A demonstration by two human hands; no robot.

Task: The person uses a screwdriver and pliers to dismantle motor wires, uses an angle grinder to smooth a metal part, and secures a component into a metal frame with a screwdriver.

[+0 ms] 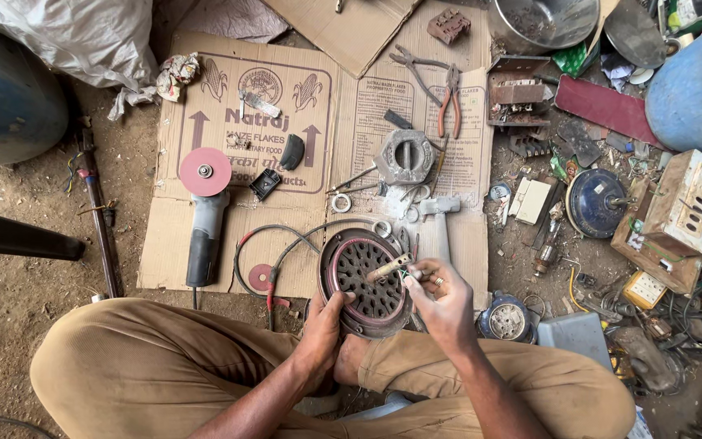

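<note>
Seen from above, a seated person's left hand grips the lower left rim of a round perforated motor housing at lower centre, fingers curled around its edge. The right hand pinches a wooden-handled tool lying across the housing's face. Behind them a flattened brown cardboard box with purple printed arrows and corn emblems carries an angle grinder with a red disc at left and orange-handled pliers at upper right
</note>
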